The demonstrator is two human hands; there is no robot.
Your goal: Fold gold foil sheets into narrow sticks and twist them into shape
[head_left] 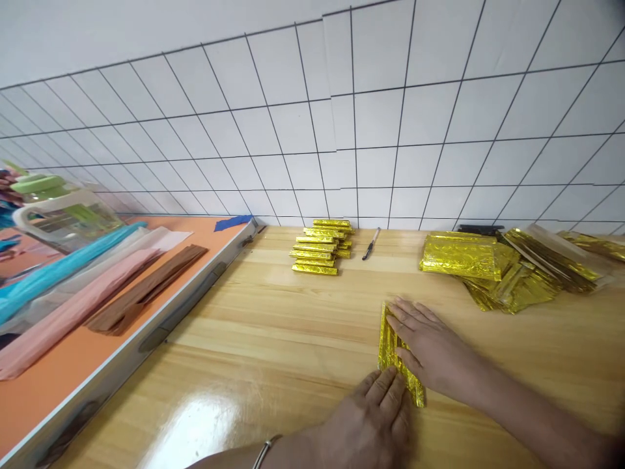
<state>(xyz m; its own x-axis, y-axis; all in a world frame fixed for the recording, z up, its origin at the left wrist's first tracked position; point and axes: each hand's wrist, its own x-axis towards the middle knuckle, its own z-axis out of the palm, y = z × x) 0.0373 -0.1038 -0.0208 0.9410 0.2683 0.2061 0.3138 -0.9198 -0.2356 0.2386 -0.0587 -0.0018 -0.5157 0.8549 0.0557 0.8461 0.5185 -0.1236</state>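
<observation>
A pleated piece of gold foil (384,335) lies on the wooden table in front of me, its folds running away from me. My right hand (427,342) rests flat over its right side, fingers stretched out and covering part of it. At the near end, my left hand (374,413) has bent fingers pressed together on the foil; its thumb is hidden. Farther back sits a stack of narrow folded gold foil bundles (315,251). To the right lies a pile of wider gold foil sheets (459,255), some beside clear plastic wrapping.
A pen (371,243) lies near the tiled wall. At left, an orange board (195,225) with a raised edge carries brown (146,290), pink (83,299) and blue folded paper (73,264). A clear container (73,218) with a green lid stands behind them.
</observation>
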